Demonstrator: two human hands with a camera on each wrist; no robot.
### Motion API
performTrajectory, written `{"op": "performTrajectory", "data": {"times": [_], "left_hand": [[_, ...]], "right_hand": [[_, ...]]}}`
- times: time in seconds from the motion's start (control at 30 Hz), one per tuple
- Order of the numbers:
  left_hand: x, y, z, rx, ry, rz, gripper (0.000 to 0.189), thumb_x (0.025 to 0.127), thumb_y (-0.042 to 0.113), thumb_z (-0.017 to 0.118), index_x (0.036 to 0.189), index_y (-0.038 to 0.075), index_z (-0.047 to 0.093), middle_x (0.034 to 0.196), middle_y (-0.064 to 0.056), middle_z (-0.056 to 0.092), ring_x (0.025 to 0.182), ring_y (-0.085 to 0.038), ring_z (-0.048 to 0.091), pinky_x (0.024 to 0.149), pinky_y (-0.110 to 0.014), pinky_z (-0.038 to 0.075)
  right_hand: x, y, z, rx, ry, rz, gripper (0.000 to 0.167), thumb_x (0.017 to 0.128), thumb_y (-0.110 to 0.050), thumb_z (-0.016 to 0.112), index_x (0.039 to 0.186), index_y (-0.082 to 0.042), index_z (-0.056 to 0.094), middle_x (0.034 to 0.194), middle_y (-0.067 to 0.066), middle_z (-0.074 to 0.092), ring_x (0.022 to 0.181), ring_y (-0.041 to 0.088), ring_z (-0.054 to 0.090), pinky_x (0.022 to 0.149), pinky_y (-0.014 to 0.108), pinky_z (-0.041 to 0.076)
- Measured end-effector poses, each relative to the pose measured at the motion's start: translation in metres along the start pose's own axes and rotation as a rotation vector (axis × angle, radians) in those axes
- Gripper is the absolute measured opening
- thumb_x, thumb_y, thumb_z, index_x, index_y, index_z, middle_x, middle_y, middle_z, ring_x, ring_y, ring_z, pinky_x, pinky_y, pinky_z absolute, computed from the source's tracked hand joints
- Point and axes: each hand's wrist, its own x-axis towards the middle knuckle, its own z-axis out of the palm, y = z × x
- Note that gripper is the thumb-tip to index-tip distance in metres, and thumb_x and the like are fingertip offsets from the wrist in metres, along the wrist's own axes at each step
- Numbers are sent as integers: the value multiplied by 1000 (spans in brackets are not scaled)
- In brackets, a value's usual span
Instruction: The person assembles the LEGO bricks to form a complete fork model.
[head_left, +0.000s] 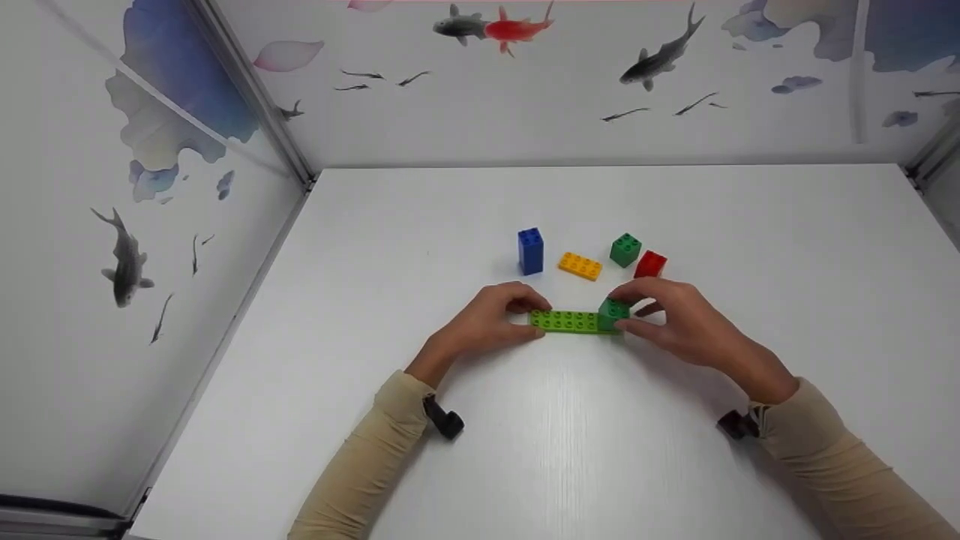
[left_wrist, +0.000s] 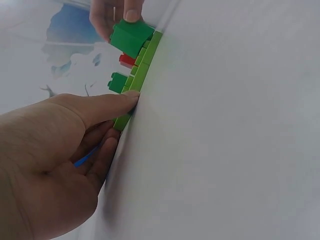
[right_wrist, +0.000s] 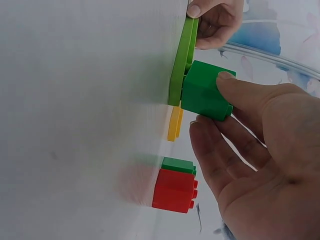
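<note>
A long lime-green toy brick plate [head_left: 564, 321] lies on the white table, its left end pinched between thumb and fingers of my left hand [head_left: 499, 316]. At the plate's right end, my right hand [head_left: 679, 322] grips a darker green brick [head_left: 613, 313] between thumb and fingers. In the right wrist view that green brick [right_wrist: 206, 89] sits against the studs, slightly tilted; whether it is fully pressed on I cannot tell. The left wrist view has my left thumb [left_wrist: 112, 107] along the plate's near side.
Behind the plate stand a tall blue brick [head_left: 531, 252], a flat yellow-orange brick [head_left: 580, 266], another green brick [head_left: 625, 250] and a red brick [head_left: 651, 264], the last close to my right fingers. Printed panels [head_left: 555, 127] edge the table [head_left: 390, 225] at the back and left.
</note>
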Motion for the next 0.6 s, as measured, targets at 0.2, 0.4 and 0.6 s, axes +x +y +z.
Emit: {"op": "performTrajectory", "data": {"times": [0.2, 0.4, 0.6], "left_hand": [[0, 0, 1, 10, 11, -7, 32, 96, 18, 84, 127, 20, 76, 124, 6, 73, 113, -10, 65, 108, -28, 55], [0, -1, 3, 19, 23, -10, 31, 96, 19, 84, 127, 21, 76, 123, 7, 73, 111, -10, 65, 105, -28, 56], [0, 0, 2, 7, 27, -11, 31, 95, 18, 85, 126, 21, 77, 123, 6, 74, 111, -10, 66, 105, -28, 56]], "right_hand": [[2, -1, -1, -10, -10, 8, 43, 92, -5, 86, 131, -14, 73, 125, 2, 78, 112, 23, 76, 95, 46, 66], [4, -4, -1, -26, -23, 9, 42, 92, -5, 86, 131, -14, 75, 125, 2, 79, 113, 23, 77, 95, 46, 66], [4, -10, 2, -68, -30, 20, 42, 93, -6, 85, 133, -13, 75, 125, 2, 79, 113, 22, 75, 96, 45, 65]]}}
